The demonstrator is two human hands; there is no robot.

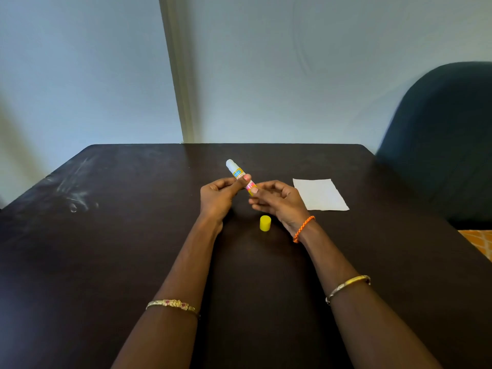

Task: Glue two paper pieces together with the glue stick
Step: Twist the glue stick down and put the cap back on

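Both hands hold an uncapped glue stick (237,173) above the middle of the dark table (106,235). Its white tip points up and away to the left. My left hand (221,194) grips the labelled barrel with thumb and fingers. My right hand (277,201) pinches the yellow base end between its fingertips. The yellow cap (265,223) stands on the table just below and between my hands. White paper (320,194) lies flat to the right of my right hand; whether it is one sheet or two stacked I cannot tell.
A dark blue chair (442,145) stands at the table's right side. An orange patterned cloth (479,242) shows at the right edge. The wall runs close behind the table's far edge. Pale scuff marks cover the table's left part.
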